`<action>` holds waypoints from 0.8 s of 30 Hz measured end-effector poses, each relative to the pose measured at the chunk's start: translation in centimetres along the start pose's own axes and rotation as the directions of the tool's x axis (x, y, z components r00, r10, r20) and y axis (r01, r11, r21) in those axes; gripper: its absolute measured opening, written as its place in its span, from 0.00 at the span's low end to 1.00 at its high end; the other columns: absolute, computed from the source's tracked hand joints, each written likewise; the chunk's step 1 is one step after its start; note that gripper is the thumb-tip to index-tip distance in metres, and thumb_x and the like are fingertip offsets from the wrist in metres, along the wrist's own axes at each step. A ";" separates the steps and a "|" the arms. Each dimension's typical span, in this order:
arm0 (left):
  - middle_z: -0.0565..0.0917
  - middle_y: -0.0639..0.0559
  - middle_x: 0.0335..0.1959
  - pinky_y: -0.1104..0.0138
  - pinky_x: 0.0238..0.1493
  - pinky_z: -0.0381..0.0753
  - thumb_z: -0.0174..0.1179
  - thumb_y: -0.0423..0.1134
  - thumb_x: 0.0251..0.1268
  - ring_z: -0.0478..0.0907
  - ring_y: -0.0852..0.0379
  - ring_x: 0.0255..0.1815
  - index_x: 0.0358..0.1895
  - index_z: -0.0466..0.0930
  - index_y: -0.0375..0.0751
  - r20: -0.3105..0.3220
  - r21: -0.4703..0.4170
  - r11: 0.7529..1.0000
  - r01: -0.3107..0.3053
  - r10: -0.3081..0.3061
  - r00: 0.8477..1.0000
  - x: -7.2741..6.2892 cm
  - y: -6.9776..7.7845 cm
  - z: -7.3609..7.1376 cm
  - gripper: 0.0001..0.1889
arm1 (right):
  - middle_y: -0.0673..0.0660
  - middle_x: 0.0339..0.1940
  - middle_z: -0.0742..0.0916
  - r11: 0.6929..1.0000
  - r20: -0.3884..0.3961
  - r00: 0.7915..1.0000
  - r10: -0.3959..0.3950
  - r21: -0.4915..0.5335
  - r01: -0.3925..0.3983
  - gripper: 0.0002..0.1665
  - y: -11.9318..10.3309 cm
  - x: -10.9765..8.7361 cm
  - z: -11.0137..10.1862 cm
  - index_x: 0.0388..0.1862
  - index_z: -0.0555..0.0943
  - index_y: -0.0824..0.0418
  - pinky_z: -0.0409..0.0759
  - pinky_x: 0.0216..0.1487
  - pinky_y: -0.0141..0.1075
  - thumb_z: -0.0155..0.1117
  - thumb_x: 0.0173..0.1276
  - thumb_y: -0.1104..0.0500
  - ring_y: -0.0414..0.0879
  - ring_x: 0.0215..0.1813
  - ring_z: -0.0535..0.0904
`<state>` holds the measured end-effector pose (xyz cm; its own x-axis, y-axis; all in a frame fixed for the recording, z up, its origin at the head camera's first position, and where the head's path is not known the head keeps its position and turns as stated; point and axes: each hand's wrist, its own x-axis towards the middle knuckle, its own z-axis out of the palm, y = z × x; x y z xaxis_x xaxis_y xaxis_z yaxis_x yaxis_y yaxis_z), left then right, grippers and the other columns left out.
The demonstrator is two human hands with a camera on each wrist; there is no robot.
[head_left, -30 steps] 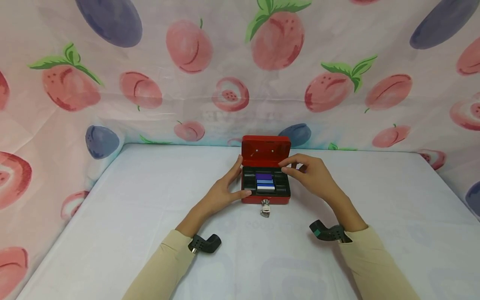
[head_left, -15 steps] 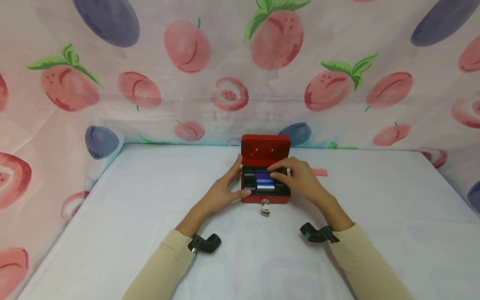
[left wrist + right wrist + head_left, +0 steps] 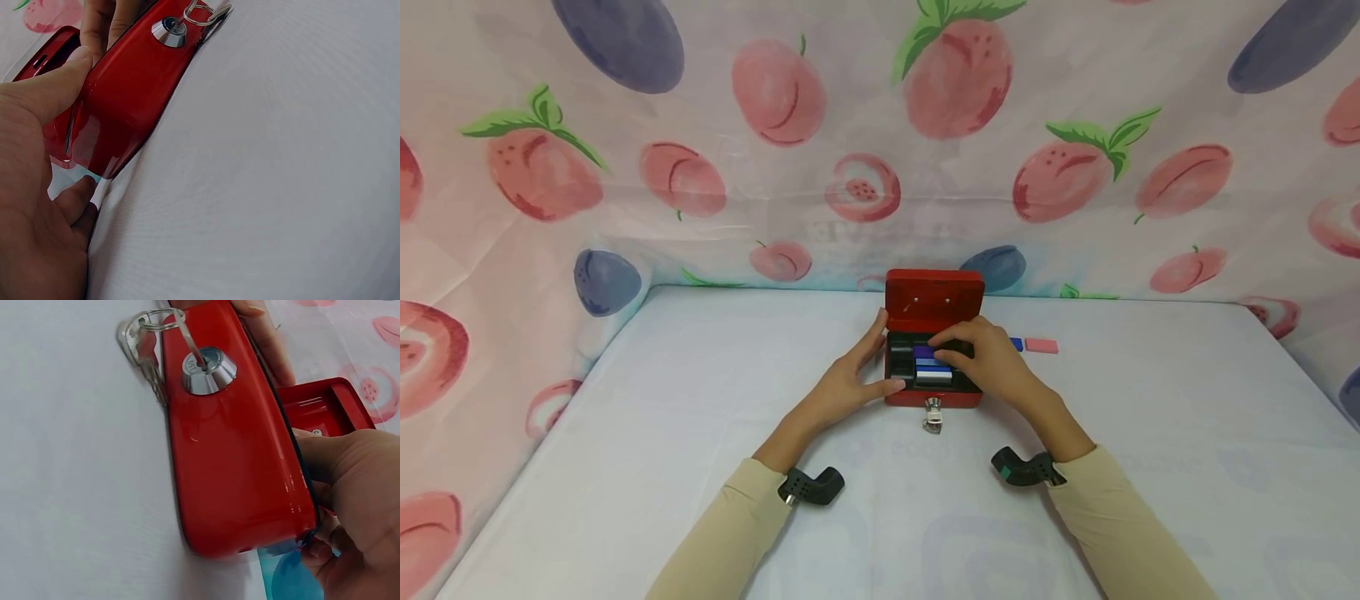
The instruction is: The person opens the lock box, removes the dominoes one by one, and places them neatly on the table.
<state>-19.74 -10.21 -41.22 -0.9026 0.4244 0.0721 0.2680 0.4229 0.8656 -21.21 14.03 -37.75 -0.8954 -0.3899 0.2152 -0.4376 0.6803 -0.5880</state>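
A red cash box with its lid raised stands at the back of the table. Its black tray holds a purple block and light blue, dark blue and white strips in the middle compartment. My left hand grips the box's left side, thumb on the front rim and fingers along the side. Over the tray's right half, my right hand has thumb and fingertips at the purple block, seemingly pinching it; the exact contact is too small to see. Keys hang from the front lock.
A pink flat piece lies on the white table to the right of the box. Beside it a blue piece shows partly behind the right hand. A fruit-print cloth hangs along the table's back edge.
My right hand has moved left from the box's right edge to the purple block. The pink and blue pieces have come into sight behind it. My left hand keeps its place.
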 end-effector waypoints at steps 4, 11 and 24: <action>0.52 0.59 0.75 0.51 0.70 0.54 0.66 0.53 0.58 0.54 0.57 0.73 0.74 0.35 0.76 -0.001 0.006 1.000 -0.008 0.008 1.000 0.1 0.0 0.0 0.51 | 0.57 0.47 0.83 1.000 0.001 1.000 0.003 -0.015 -0.003 0.12 0.0 0.1 0.1 0.47 0.86 0.55 0.74 0.55 0.53 0.68 0.64 0.57 0.54 0.53 0.73; 0.52 0.59 0.75 0.50 0.70 0.54 0.66 0.52 0.58 0.54 0.56 0.73 0.75 0.35 0.74 0.000 0.004 1.000 -0.017 0.017 1.000 0.0 0.0 -0.1 0.51 | 0.57 0.47 0.83 0.999 0.006 1.000 0.012 -0.042 -0.012 0.12 -0.2 0.2 0.2 0.46 0.86 0.55 0.75 0.53 0.53 0.68 0.64 0.56 0.54 0.52 0.74; 0.53 0.56 0.75 0.51 0.70 0.54 0.66 0.52 0.58 0.54 0.57 0.73 0.74 0.35 0.76 -0.002 0.006 1.000 -0.003 0.003 1.000 0.0 0.0 0.0 0.51 | 0.58 0.49 0.85 0.998 0.049 0.998 0.030 -0.057 -0.027 0.13 -0.6 0.3 0.1 0.49 0.86 0.56 0.73 0.57 0.55 0.66 0.66 0.57 0.55 0.53 0.75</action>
<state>-19.77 -10.22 -41.16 -0.9023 0.4243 0.0759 0.2730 0.4262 0.8625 -21.20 13.42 -37.41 -0.9028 -0.3994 0.1595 -0.4175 0.7250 -0.5478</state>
